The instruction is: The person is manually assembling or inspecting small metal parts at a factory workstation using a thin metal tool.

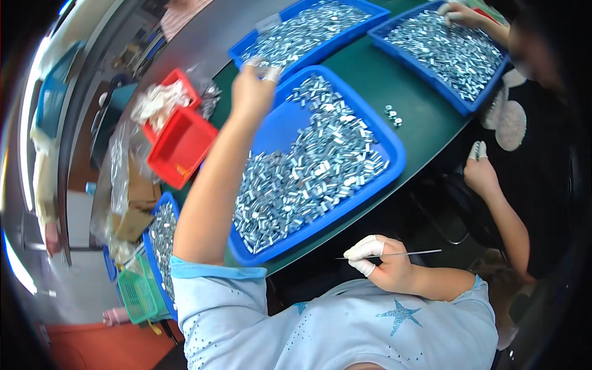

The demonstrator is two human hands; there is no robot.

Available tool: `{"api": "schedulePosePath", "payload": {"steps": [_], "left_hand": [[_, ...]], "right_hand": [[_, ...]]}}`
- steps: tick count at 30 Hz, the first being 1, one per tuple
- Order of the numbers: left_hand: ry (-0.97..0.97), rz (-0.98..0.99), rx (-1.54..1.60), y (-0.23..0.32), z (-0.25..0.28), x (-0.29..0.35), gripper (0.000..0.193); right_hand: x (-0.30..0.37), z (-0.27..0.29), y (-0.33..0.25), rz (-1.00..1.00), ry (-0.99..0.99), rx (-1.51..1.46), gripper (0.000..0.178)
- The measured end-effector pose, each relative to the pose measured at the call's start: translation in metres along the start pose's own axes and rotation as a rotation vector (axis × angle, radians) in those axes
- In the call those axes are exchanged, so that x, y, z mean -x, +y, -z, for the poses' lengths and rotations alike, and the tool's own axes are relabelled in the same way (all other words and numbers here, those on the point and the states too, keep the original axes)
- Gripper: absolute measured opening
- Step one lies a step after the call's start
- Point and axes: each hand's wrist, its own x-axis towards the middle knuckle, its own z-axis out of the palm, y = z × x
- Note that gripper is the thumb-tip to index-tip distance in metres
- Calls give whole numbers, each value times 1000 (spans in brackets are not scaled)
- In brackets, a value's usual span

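A red bin [180, 145] sits left on the green desk [370, 80]. The left hand [251, 92] reaches over the near blue tray [394, 161] of small metal clips [308, 179], fingers pinching a clip. The right hand [385, 264], near the body, pinches a thin metal rod [401, 253]. Another person's hand [480, 172] is at right.

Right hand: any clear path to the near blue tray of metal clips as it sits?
Probably yes. The right hand is low by the table edge, pinching a thin rod, just off the near tray rim. Nothing lies between them, but the rod occupies its fingers.
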Motion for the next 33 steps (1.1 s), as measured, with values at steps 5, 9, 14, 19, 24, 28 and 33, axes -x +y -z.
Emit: {"api": "schedulePosePath", "payload": {"steps": [5, 9, 14, 19, 24, 28, 33], "left_hand": [[-540, -362, -103, 63, -92, 24, 32], [-730, -297, -139, 73, -126, 13, 34], [-864, -327, -134, 69, -132, 5, 34], [-589, -370, -120, 73, -110, 22, 24], [-438, -126, 343, 80, -21, 114, 11], [-462, -39, 433, 61, 21, 211, 20], [-211, 140, 659, 43, 17, 272, 25]], "right_hand": [[1, 11, 10, -77, 51, -85, 10], [-1, 14, 8, -56, 8, -119, 9], [3, 20, 12, -91, 68, -144, 8], [3, 24, 5, -62, 67, -125, 8], [5, 34, 3, 29, 120, -92, 12], [-2, 34, -8, 123, 130, -29, 16], [-20, 12, -15, 153, -16, 36, 20]]}}
